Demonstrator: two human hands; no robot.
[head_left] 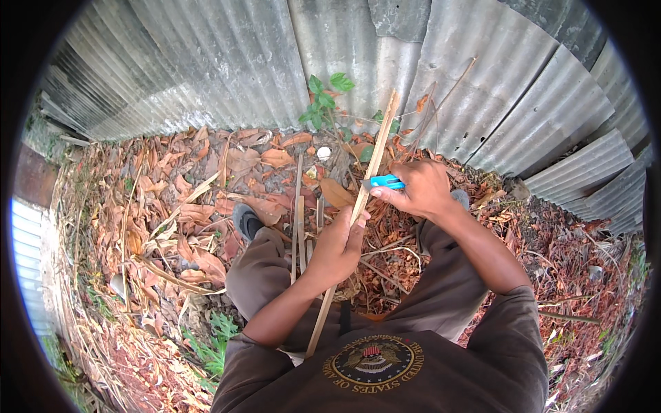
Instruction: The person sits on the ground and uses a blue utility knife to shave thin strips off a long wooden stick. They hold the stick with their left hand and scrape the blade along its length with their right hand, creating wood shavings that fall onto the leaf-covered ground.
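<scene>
A long, thin strip of pale wood (378, 155), perhaps split bamboo, slants from my lap up toward the metal sheets. My left hand (337, 246) is closed around its middle, and its lower end rests by my shirt. In my right hand (421, 187) is a utility knife with a bright blue handle (387, 182). Its short blade meets the strip just above my left hand; how deep it cuts I cannot tell. Several more pale strips (301, 230) lie on the ground between my legs, left of my left hand.
Grey corrugated metal sheets (200, 65) form a wall ahead. A small green plant (319, 103) and a thin dry stick (451, 89) stand against it. Brown dry leaves (200, 241) cover the ground. A white round object (323, 153) lies among them. Green weeds (215, 341) grow at the lower left.
</scene>
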